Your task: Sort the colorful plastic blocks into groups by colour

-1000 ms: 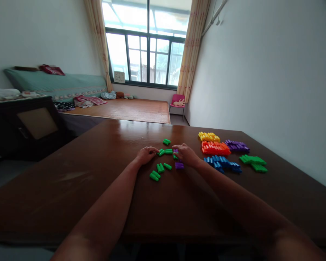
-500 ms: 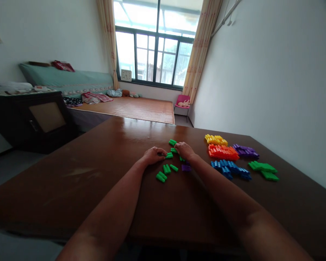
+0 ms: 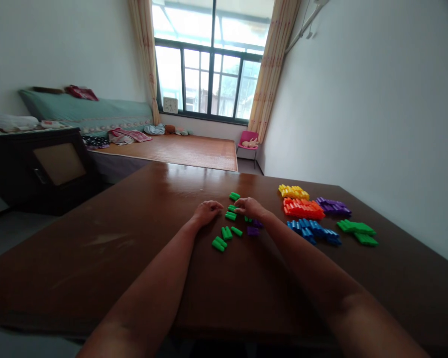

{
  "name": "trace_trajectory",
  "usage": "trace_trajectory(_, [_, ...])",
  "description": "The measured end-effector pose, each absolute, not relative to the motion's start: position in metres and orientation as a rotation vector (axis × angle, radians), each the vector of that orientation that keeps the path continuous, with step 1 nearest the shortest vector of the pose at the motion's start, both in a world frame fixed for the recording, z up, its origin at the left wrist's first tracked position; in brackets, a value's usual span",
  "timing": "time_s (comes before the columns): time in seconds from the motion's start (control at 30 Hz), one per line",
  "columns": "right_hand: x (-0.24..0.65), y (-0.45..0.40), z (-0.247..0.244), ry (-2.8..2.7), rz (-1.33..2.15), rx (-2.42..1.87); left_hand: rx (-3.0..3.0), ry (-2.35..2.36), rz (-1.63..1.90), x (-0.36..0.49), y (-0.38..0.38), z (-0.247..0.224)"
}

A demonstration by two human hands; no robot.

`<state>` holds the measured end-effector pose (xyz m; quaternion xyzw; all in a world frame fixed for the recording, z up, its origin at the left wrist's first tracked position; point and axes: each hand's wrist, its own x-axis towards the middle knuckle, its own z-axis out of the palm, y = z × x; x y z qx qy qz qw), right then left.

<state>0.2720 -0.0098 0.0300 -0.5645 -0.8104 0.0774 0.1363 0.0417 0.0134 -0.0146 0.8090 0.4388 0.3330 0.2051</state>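
Observation:
Small green plastic pieces, shaped like short joined tubes, lie scattered on the brown table (image 3: 142, 238). My right hand (image 3: 251, 207) reaches in from the right, its fingertips pinched at the end of a green piece (image 3: 232, 208). Just left of that piece is my left hand (image 3: 208, 212), resting on the table with loosely curved fingers and nothing seen in them. Between the hands sits another green piece (image 3: 230, 216). Closer to me are a green pair (image 3: 227, 232), a single green tube (image 3: 237, 231) and another green group (image 3: 219, 243). Purple pieces (image 3: 253, 230) lie beside my right wrist.
On the right, pieces are grouped by colour: yellow (image 3: 293, 192), orange (image 3: 303, 208), purple (image 3: 333, 206), blue (image 3: 313, 230) and green (image 3: 357, 229). A green piece (image 3: 235, 196) lies beyond my hands. Behind the table are a bed (image 3: 179, 150) and a pink chair (image 3: 248, 140).
My left hand has drawn back slightly from the green piece it was touching. My right hand's fingertips have shifted left and nearer, onto a green piece. The view has turned a little.

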Motion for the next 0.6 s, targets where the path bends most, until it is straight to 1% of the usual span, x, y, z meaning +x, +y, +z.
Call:
trace_trajectory(0.13, [0.267, -0.017, 0.034, -2.303, 0.122, -1.635, 2.283, 1.221, 0.898, 0.042, 0.013, -0.013])
trace_trajectory(0.23, [0.277, -0.034, 0.046, -2.154, 0.017, -1.487, 2.28, 1.195, 0.887, 0.041, 0.014, -0.012])
trace_trajectory(0.3, [0.299, -0.052, 0.057, -2.016, -0.051, -1.379, 2.291, 1.18, 0.875, 0.04, 0.015, -0.01])
trace_trajectory(0.37, [0.337, -0.073, 0.067, -1.845, -0.127, -1.349, 2.301, 1.169, 0.864, 0.04, 0.016, -0.008])
trace_trajectory(0.47, [0.424, -0.106, 0.067, -1.512, -0.254, -1.438, 2.3, 1.181, 0.856, 0.04, 0.015, -0.005])
trace_trajectory(0.53, [0.497, -0.128, 0.054, -1.212, -0.348, -1.541, 2.312, 1.185, 0.844, 0.04, 0.013, -0.002])
trace_trajectory(0.6, [0.568, -0.151, 0.03, -0.912, -0.427, -1.671, 2.331, 1.182, 0.83, 0.041, 0.012, 0.0])
